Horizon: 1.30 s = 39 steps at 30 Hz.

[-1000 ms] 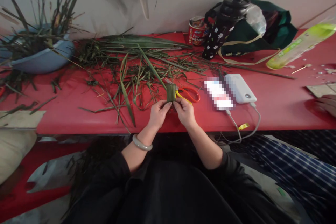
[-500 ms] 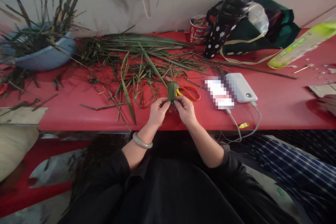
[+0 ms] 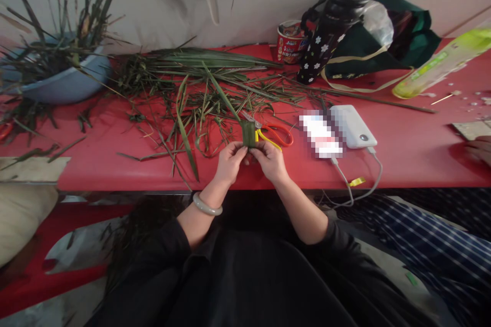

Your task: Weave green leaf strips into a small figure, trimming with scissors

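Note:
A short, flat piece of green leaf point(image 3: 248, 134) stands up between my two hands over the table's front part. My left hand point(image 3: 230, 162) pinches its lower left corner between thumb and fingers. On the other side, my right hand point(image 3: 271, 161) pinches the lower right corner, the thumbs almost meeting. Just behind the right hand lie scissors point(image 3: 282, 134) with red and yellow handles, partly covered by the leaf and fingers. Long green leaf strips point(image 3: 215, 59) and cut scraps are heaped beyond the hands.
At the left stands a blue basin point(image 3: 69, 82) of leaf stalks. To the right are a phone point(image 3: 321, 134), a white power bank point(image 3: 353, 126) with a cable, a black flowered bottle point(image 3: 321, 41), a red cup point(image 3: 288, 48) and a green bag point(image 3: 418, 36). Another person's hand point(image 3: 479, 149) rests far right.
The leaf piece has shifted slightly left and tipped a little, uncovering more of the scissors. Both hands keep their pinch and have barely moved.

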{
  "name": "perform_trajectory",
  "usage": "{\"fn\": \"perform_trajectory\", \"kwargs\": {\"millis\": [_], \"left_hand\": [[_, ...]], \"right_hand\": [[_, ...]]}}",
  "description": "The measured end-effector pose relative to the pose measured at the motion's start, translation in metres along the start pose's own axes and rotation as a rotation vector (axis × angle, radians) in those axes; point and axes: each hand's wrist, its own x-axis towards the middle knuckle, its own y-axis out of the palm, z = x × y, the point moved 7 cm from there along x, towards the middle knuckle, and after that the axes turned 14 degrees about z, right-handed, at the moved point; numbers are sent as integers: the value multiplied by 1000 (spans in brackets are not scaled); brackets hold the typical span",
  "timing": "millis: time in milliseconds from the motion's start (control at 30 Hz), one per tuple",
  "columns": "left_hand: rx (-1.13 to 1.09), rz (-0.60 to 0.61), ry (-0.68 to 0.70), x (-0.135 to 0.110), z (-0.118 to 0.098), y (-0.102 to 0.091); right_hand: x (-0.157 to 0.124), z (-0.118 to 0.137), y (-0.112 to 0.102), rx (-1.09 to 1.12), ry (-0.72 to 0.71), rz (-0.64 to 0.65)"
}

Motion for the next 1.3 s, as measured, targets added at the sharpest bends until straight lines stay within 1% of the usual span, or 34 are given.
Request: {"fn": "perform_trajectory", "kwargs": {"millis": [133,300,533,667,767,900,1100,1200,1300], "left_hand": [[-36,20,-17,0,2,1],[-27,20,-37,0,4,1],[80,9,-6,-1,-1,3],[92,35,33,-1,-4,5],[122,37,37,-1,-5,4],[113,16,23,-2,-4,1],[71,-12,6,-1,-1,0],[91,-14,15,-1,-1,0],[129,11,14,0,-2,1]], "right_hand": [[-1,1,-1,-27,5,-20],[-2,3,-3,-76,19,-55],[-3,5,-5,-84,30,-79],[-3,6,-7,-79,41,-88],[-3,8,-8,-89,51,-99],[-3,9,-5,-57,31,-76],[-2,4,0,59,-11,-32],[-2,5,-2,-5,-21,-30],[-3,8,-5,-97,-22,-50]]}}
